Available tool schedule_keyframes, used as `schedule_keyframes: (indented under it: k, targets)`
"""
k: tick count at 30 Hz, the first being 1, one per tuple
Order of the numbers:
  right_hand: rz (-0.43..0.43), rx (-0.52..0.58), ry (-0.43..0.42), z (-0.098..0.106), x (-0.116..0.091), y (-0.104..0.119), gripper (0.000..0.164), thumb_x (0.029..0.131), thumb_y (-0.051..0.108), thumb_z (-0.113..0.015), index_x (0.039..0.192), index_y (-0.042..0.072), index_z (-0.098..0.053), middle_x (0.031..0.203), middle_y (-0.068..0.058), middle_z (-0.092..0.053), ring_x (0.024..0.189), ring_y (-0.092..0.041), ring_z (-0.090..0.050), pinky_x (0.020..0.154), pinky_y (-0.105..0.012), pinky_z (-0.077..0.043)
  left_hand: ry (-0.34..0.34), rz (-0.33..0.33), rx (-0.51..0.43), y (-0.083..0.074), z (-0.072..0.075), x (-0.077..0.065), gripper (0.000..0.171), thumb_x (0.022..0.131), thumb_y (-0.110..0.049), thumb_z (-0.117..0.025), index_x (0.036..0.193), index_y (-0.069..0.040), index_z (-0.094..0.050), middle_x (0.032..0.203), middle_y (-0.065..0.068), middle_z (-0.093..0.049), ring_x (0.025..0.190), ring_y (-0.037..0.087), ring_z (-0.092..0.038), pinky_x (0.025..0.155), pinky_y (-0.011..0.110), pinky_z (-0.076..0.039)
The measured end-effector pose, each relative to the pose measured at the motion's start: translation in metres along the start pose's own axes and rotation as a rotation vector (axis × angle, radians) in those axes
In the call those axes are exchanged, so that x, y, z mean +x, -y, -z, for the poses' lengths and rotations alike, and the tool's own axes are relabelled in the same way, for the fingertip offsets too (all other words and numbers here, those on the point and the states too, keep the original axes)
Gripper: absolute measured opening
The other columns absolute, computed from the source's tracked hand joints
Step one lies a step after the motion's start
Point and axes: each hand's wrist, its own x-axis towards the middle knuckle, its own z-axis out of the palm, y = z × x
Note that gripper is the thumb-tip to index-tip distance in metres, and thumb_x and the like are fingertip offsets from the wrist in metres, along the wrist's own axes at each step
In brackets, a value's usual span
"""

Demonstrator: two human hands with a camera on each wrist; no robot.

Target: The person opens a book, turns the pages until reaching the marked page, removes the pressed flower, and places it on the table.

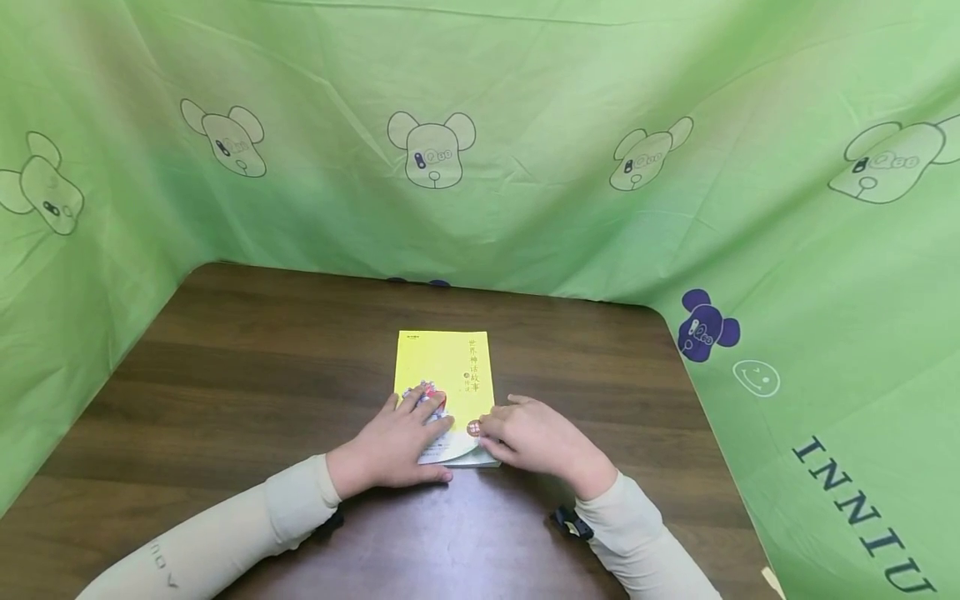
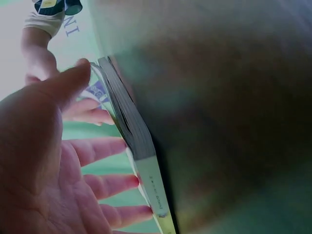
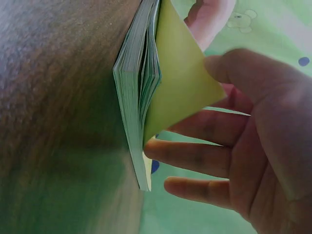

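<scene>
The book (image 1: 456, 392) lies flat on the table (image 1: 262, 358) in front of you, its long axis running away from you and its top leaning very slightly left. The front cover (image 3: 180, 78) is uppermost, with the title column at its upper right and the spine (image 2: 155, 183) along the book's left side; at the book's near right corner the cover curls up off the pages (image 3: 129, 97). Your left hand (image 1: 401, 443) rests on the lower left of the book, fingers spread and nearly straight, gripping nothing, thumb beside the near edge. Your right hand (image 1: 536, 435) stands at the book's near right: thumb and forefinger pinch the raised corner, the forefinger partly hidden, while the last two fingers extend, parted. Both forearms slope inward to the book from the near side. Tabletop extends beyond the book and to either side, wider at left, as far as green cloth (image 1: 525, 225).
</scene>
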Motion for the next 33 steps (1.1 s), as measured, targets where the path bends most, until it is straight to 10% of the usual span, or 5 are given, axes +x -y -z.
schedule_keyframes:
  k: [7,12,17,26,33]
  targets:
    - [-0.056,0.037,-0.116,0.005,0.002,-0.001,0.014,0.102,0.034,-0.063,0.100,0.024,-0.073,0.091,0.014,-0.072,0.085,-0.006,-0.069,0.085,-0.034,-0.055,-0.038,0.006,-0.040,-0.002,0.003,-0.001,0.054,0.097,-0.052,-0.065,0.140,-0.019,-0.064,0.152,0.012,-0.052,0.146,0.047,-0.039,0.106,0.068,-0.041]
    - [-0.168,0.055,-0.240,0.011,0.001,-0.004,0.023,0.102,0.031,-0.063,0.117,0.015,-0.072,0.117,-0.001,-0.074,0.118,-0.023,-0.067,0.103,-0.044,-0.051,-0.106,-0.009,-0.112,0.000,0.006,-0.007,0.042,0.100,-0.034,-0.065,0.136,-0.013,-0.067,0.139,0.009,-0.065,0.134,0.035,-0.057,0.107,0.054,-0.047]
    - [-0.309,0.069,-0.298,0.014,0.002,-0.004,0.024,0.101,0.026,-0.064,0.119,0.012,-0.072,0.119,-0.004,-0.074,0.116,-0.025,-0.068,0.101,-0.044,-0.052,-0.215,0.012,-0.179,0.002,0.011,-0.016,0.052,0.097,-0.023,-0.069,0.146,-0.010,-0.056,0.143,0.009,-0.062,0.131,0.025,-0.060,0.103,0.045,-0.051]
    - [-0.191,0.134,0.054,0.005,0.000,-0.003,0.050,0.092,0.041,-0.075,0.131,0.011,-0.068,0.144,-0.012,-0.061,0.138,-0.035,-0.053,0.114,-0.058,-0.038,-0.528,-0.014,0.085,0.008,0.030,-0.031,0.103,0.084,-0.026,-0.085,0.163,-0.014,-0.020,0.167,0.020,-0.022,0.151,0.039,-0.030,0.111,0.063,-0.039]
    - [-0.273,0.096,0.094,0.004,-0.001,-0.004,0.060,0.090,0.049,-0.076,0.135,0.011,-0.065,0.148,-0.014,-0.057,0.140,-0.036,-0.050,0.115,-0.058,-0.036,-0.498,0.007,0.015,0.011,0.036,-0.027,0.126,0.073,-0.048,-0.091,0.166,-0.019,-0.011,0.170,0.018,-0.011,0.155,0.038,-0.019,0.115,0.066,-0.032]
